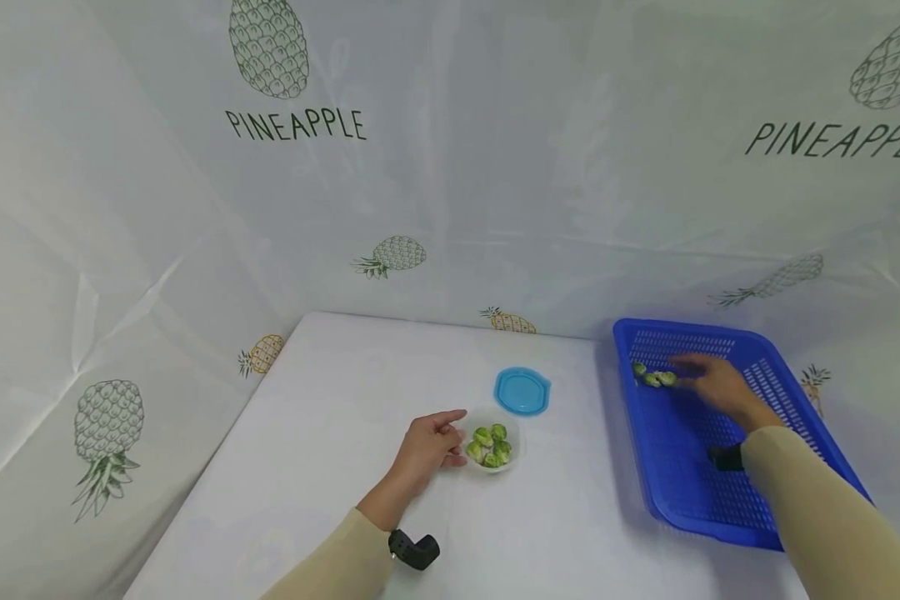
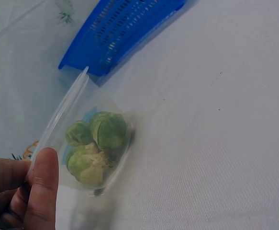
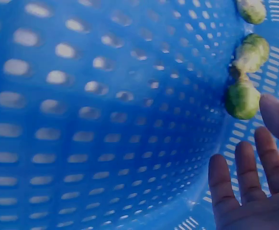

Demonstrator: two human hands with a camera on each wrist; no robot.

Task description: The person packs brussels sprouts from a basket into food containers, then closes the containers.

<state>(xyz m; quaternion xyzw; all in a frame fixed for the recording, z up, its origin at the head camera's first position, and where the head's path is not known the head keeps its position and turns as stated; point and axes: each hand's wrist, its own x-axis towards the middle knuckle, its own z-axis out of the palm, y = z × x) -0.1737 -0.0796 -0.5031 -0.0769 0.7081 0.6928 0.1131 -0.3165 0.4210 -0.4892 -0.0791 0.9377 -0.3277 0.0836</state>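
Note:
Several Brussels sprouts (image 1: 492, 434) sit in a small clear plastic bowl (image 1: 515, 454) on the table. At the bowl's left side, my left hand (image 1: 425, 447) pinches its rim between thumb and fingers; the left wrist view shows the thumb (image 2: 43, 184) pressed against that rim. Inside the blue basket (image 1: 648, 467), my right hand (image 1: 720, 385) reaches toward a short row of sprouts (image 1: 660, 379) at the far left corner. Its fingers are spread and hold nothing, with the thumb close beside the nearest sprout (image 3: 243, 99).
Behind the bowl lies a light blue lid (image 1: 522, 391) on the white tabletop (image 1: 330, 400). The basket stands along the right of the table with raised, slotted walls. A pineapple-print sheet (image 1: 495, 183) hangs at the back and left.

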